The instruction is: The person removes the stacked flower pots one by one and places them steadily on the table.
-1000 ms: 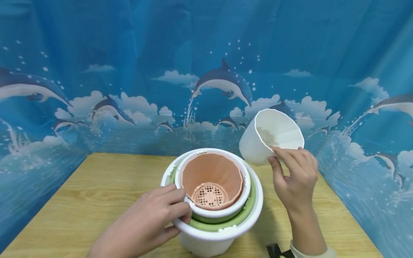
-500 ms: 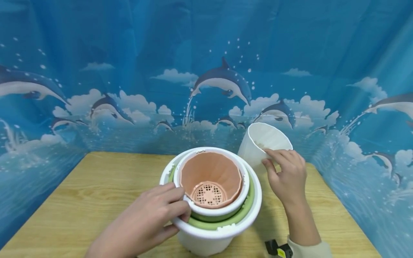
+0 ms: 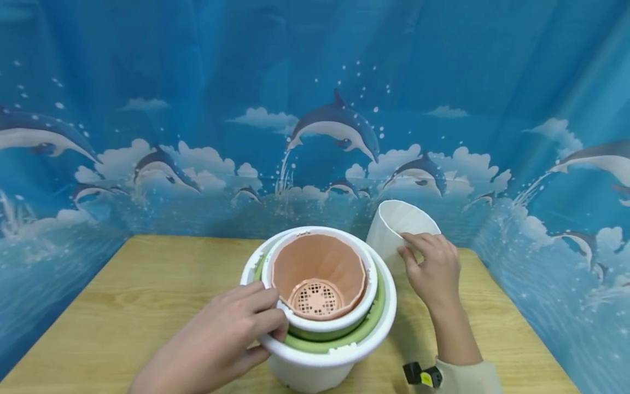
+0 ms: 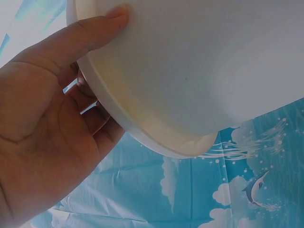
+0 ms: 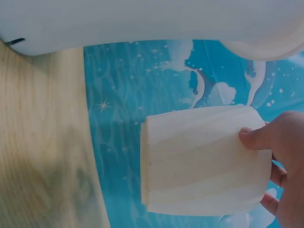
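A stack of nested flower pots stands on the table: a large white pot [image 3: 307,374] outermost, a green pot [image 3: 317,346] inside it, then a smaller white pot [image 3: 322,326], and a salmon-coloured pot [image 3: 315,253] with a grid of holes in its bottom. My left hand [image 3: 231,331] grips the near left rims; the left wrist view has its thumb [image 4: 97,35] on the large pot's outer wall. Behind and right of the stack, my right hand [image 3: 435,268] pinches the rim of a small, thin-walled white pot [image 5: 204,161], which tilts with its mouth toward me.
The wooden table [image 3: 162,273] extends to both sides of the stack. A blue curtain [image 3: 197,65] printed with dolphins closes off the back and sides. A black device [image 3: 420,375] with a yellow mark sits at the right sleeve [image 3: 467,377].
My right hand has lowered the small white pot and shifted it slightly left, behind the stack. It now tilts less. My left hand keeps its grip on the rims.
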`<state>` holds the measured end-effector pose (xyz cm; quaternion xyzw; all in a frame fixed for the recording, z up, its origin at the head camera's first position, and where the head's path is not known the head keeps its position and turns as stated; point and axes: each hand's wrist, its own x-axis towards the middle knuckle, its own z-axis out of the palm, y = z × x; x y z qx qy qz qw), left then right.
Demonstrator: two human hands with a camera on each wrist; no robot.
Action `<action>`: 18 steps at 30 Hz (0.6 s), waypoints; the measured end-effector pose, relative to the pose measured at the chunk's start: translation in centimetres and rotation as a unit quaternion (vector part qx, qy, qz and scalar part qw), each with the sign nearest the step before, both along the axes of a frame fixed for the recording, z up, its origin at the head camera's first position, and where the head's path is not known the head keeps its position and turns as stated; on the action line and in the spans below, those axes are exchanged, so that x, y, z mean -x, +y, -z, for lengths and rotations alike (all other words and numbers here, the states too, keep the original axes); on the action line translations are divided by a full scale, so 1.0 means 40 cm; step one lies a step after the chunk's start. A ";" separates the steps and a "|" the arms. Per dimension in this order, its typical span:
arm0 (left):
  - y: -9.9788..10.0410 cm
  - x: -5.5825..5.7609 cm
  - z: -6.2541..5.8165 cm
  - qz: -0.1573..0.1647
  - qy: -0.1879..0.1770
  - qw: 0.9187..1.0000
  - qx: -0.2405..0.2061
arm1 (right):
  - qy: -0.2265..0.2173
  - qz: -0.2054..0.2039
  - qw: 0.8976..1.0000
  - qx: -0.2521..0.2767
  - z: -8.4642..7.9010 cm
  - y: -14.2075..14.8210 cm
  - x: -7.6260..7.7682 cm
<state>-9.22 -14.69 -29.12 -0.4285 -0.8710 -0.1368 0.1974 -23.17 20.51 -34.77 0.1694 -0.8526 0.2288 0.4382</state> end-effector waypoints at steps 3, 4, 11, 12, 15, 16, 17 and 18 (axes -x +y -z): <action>0.001 0.000 0.002 0.001 -0.001 1.000 -0.003 | -0.014 0.008 1.000 -0.012 0.010 0.005 0.007; 0.001 0.001 0.003 0.001 -0.002 1.000 -0.002 | -0.022 0.013 0.999 -0.019 0.013 0.007 0.008; 0.002 0.000 0.003 -0.003 -0.003 1.000 0.000 | -0.103 0.046 0.992 -0.059 0.036 0.020 0.020; 0.002 0.000 0.004 -0.003 -0.002 1.000 0.000 | -0.110 0.047 0.991 -0.062 0.039 0.022 0.022; 0.003 0.000 0.003 -0.005 -0.002 1.000 0.002 | -0.126 0.051 0.989 -0.065 0.049 0.026 0.029; 0.003 -0.001 0.003 -0.006 -0.005 1.000 0.003 | -0.131 0.052 0.988 -0.066 0.052 0.027 0.031; 0.003 -0.001 0.002 -0.007 -0.009 1.000 0.004 | -0.136 0.054 0.987 -0.066 0.056 0.029 0.033; 0.003 -0.001 0.002 -0.008 -0.013 1.000 0.006 | -0.141 0.055 0.986 -0.066 0.059 0.030 0.034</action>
